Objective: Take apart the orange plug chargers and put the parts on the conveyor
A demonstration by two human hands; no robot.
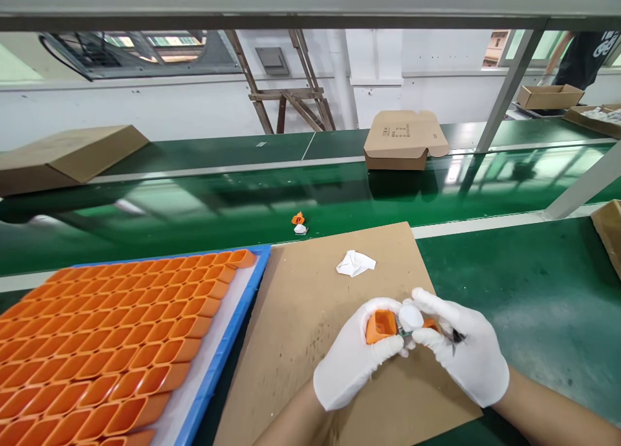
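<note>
Both my hands wear white gloves and meet over a brown cardboard sheet [310, 291]. My left hand [352, 352] is closed around a hollow orange plastic housing [381, 326], its open end facing up. In my right hand [463, 346], thumb and fingers pinch a small assembly with an orange part [431, 324] and a round white piece [410, 318]. The white piece lies between the two hands, close to the housing; whether they touch I cannot tell. A bit of something dark shows by my right fingers. A crumpled white scrap [356, 263] rests on the cardboard beyond my hands.
At left, a blue tray [228, 342] holds rows of orange housings [145, 342]. A small orange and white part [299, 223] sits on the green conveyor belt [233, 203]. Cardboard boxes [405, 139] stand along the back ledge. Metal posts [509, 90] rise at right, with a person [585, 61] beyond.
</note>
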